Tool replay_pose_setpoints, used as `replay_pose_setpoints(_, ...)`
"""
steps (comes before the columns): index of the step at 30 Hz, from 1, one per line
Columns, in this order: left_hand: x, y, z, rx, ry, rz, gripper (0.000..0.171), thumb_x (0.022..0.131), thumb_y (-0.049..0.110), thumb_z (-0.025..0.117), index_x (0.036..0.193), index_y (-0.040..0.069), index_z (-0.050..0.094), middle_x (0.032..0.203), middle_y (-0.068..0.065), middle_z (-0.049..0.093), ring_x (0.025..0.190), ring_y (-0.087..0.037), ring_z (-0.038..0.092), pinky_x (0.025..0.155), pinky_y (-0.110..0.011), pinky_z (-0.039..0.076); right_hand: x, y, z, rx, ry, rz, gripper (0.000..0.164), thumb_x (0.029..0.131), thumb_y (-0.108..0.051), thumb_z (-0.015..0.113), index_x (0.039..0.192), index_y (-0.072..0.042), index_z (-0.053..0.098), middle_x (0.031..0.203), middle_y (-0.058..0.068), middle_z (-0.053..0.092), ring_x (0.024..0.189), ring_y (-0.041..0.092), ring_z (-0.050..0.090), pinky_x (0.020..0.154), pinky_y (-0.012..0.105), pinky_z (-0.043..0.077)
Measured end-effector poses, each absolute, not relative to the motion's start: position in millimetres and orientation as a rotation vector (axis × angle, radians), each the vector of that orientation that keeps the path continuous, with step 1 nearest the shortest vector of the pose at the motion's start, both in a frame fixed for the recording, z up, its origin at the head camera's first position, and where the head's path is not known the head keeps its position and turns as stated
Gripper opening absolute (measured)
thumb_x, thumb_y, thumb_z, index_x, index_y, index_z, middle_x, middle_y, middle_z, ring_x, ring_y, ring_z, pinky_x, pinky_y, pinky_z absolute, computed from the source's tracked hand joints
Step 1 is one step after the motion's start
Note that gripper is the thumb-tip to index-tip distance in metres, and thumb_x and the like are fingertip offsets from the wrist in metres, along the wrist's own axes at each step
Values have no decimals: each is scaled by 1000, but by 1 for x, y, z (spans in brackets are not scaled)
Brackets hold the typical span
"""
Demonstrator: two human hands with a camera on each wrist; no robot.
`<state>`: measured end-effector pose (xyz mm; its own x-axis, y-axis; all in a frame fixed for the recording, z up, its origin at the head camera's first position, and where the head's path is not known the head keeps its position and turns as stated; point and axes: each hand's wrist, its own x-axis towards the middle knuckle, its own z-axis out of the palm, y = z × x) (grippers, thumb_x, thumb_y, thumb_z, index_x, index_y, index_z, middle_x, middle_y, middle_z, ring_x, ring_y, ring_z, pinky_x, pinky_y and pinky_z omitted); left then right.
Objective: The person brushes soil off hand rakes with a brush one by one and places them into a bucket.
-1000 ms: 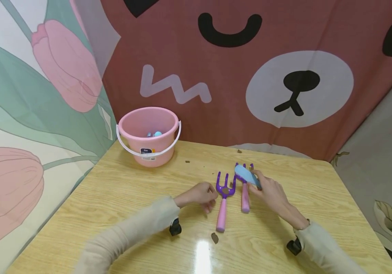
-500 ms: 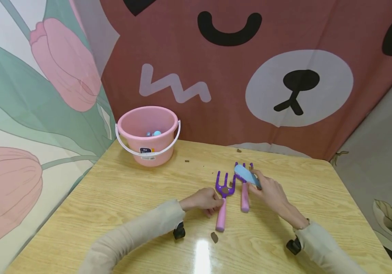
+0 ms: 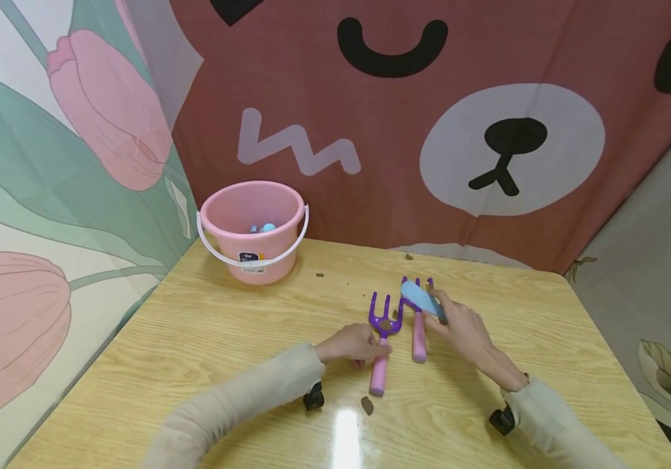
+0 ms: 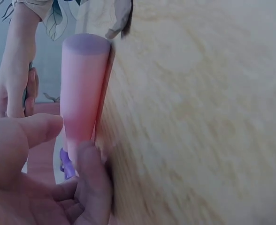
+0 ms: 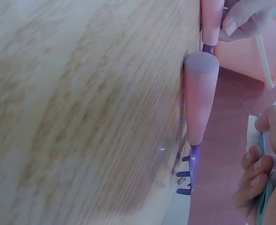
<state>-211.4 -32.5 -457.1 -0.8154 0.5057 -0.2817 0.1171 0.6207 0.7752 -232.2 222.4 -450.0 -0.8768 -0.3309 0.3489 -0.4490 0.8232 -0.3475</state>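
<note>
In the head view, a garden hand fork [image 3: 378, 378] with purple tines and a pink handle lies on the table, a brown scrap on its tines. My left hand [image 3: 354, 344] pinches its handle; the left wrist view has thumb and fingers on either side of the pink handle [image 4: 84, 79]. My right hand [image 3: 463, 332] grips a light-blue brush [image 3: 420, 299], its white bristles [image 5: 253, 133] showing in the right wrist view. The brush overlaps the head of a small purple rake [image 3: 419, 339], whose pink handle points toward me.
A pink bucket [image 3: 259, 257] with a white handle stands at the back left, light-blue items inside. Brown scraps dot the table [image 3: 242, 319], one of them [image 3: 367, 406] near the fork's handle end. A printed curtain [image 3: 394, 130] hangs behind.
My left hand has moved right and slightly toward me, from beside the fork onto its handle, and now pinches it. The right hand and brush have stayed almost still.
</note>
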Motion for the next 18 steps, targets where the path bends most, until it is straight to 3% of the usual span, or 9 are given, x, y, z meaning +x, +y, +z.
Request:
replay_pose_setpoints(4,-211,-28,-457,421,2415,1051,52,94,31,68,49,16,45,43,3,41,37,-6,32,37,-19,26,-231,222,-449,595,-2736,622,50,93,-23,68,134,-1,52,57,-4,38,46,6,31,40,22,26)
replay_pose_setpoints(10,-212,-26,-456,338,2442,1049,50,91,27,68,50,17,43,44,7,39,39,-7,34,39,-19,31,-229,223,-449,596,-2722,621,48,93,-22,68,133,0,53,59,-4,40,47,7,34,41,23,28)
replay_pose_setpoints(18,-215,-32,-454,346,2407,1128,47,91,26,69,51,15,47,48,4,46,41,-8,38,41,-19,34,-227,225,-450,608,-2687,630,45,92,-19,68,130,0,55,59,-4,41,47,6,34,40,22,28)
